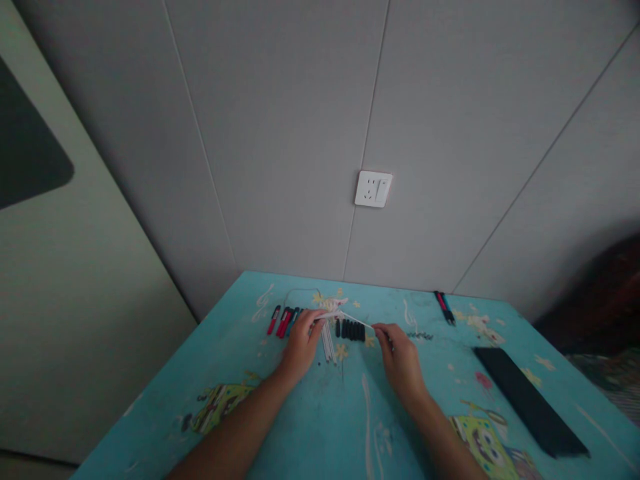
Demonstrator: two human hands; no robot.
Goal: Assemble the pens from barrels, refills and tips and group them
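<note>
While the left hand (300, 339) is closed at the fingertips around a pale narrow piece (330, 314), the right hand (400, 360) pinches the near end of a thin white stick (357, 320) between thumb and fingers. This stick is raised above the table (330, 427) and slopes up to the left, where its other end seems to meet the pale piece; whether they are joined, I cannot tell.

Below and just beside the left hand, several white sticks (328, 345) lie close together, side by side. To the right of these sticks, between the two hands, short black pieces (353, 331) form a row. On the other side of the left hand are red pieces with dark ends (273, 320), and a blue piece (294, 318) partly hidden by this hand.

Well apart on the right, a few pens (444, 308) lie near the wall (280, 133), and a long black flat object (530, 400) rests nearer to the person. A white socket (373, 189) is fixed on the wall.
</note>
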